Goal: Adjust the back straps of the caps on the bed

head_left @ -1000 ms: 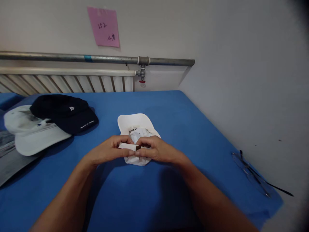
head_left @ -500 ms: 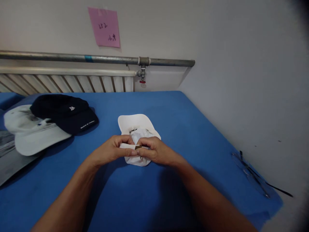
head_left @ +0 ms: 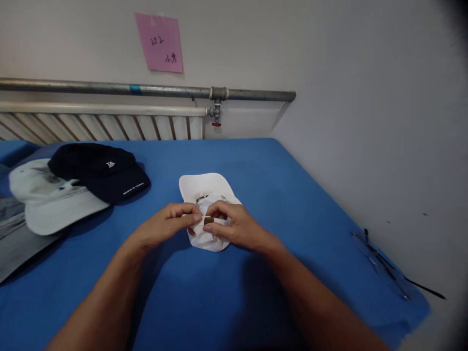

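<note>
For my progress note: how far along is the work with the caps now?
Seemingly done: the navy cap lies on the pale cap at the left, untouched. In hand: the white cap lies on the blue cloth, and the left hand and right hand pinch its strap. Left: the strap is not yet let go; more cannot be told.

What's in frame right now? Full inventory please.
blue cover: 1, blue, spans the surface
white cap: 1, white, centre of blue cover
pale hat: 1, off-white, far left
black cap: 1, black with white lettering, left, on pale hat
grey sheet: 1, grey, left edge, by pale hat
glasses: 1, clear with dark arms, cover's right edge
pink note: 1, pink, on wall
pipe: 1, grey metal, along wall, with red-handled valve
radiator: 1, white, below pipe
left hand: 1, bare, pinching white cap
right hand: 1, bare, pinching white cap
</note>
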Demonstrator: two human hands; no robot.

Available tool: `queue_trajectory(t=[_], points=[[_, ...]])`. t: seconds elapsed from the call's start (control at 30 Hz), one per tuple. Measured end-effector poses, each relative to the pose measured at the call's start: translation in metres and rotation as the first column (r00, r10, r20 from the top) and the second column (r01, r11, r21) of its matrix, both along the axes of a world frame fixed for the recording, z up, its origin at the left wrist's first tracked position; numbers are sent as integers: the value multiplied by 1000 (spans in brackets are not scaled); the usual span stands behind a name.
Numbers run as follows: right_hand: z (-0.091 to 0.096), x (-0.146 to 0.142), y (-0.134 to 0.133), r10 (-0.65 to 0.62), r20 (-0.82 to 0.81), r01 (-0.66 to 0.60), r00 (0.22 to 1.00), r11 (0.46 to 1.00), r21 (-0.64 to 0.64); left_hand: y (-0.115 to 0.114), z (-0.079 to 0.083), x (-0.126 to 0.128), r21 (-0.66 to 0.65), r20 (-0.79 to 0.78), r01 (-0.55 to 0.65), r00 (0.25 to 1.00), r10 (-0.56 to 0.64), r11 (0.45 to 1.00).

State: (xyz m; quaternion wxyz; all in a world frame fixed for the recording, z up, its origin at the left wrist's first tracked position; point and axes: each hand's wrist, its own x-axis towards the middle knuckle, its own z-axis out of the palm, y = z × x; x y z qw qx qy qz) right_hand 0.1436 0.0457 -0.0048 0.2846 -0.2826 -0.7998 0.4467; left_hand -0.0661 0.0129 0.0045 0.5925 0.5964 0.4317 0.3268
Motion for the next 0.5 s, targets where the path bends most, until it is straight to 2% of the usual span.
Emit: queue_trajectory(t=[0.1,0.33,0.5], points=[[-2,1,1,-4,5,3,1000,991,135,0,-5,-1,-23,78,-66,995,67,998],[-7,2,3,-54,75,37,996,978,205,1,-4,-3,33,131,-111,986,105,993],[-9,2,3,-41,75,13,996,939,345,0,-1,-3,69,155,-128,981,116,989]])
